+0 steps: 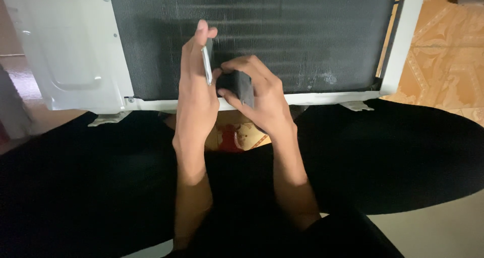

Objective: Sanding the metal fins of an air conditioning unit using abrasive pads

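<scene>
We held our left hand (197, 94) upright in front of the coil (252, 36), fingers together and stretched upward, the thumb pressing a thin silvery strip (206, 64) flat against them. The strip stood nearly vertical, its upper end near the fingertips and its lower end close to the base of the thumb. Our right hand (259, 99) sat just beside it, fingers curled around a small dark block (241, 86), the thumb and forefinger closed over its top. The block's left edge came right up to the lower end of the strip; whether the two actually touched we could not tell.

Both hands hovered before the lower middle of the coil, a wide panel of fine dark fins with faint horizontal tubes showing through. Near its bottom right corner the fins carried a pale, scuffed patch (317, 79). A white casing (70, 51) framed the coil, broad on the left with a screw near its top, narrow along the bottom edge and up the right side. The unit stood on small white feet (355, 106) on a patterned orange tile floor (443, 61). Our legs, in black trousers (393, 152), spread to either side beneath the hands, with a bit of tile showing between them.
</scene>
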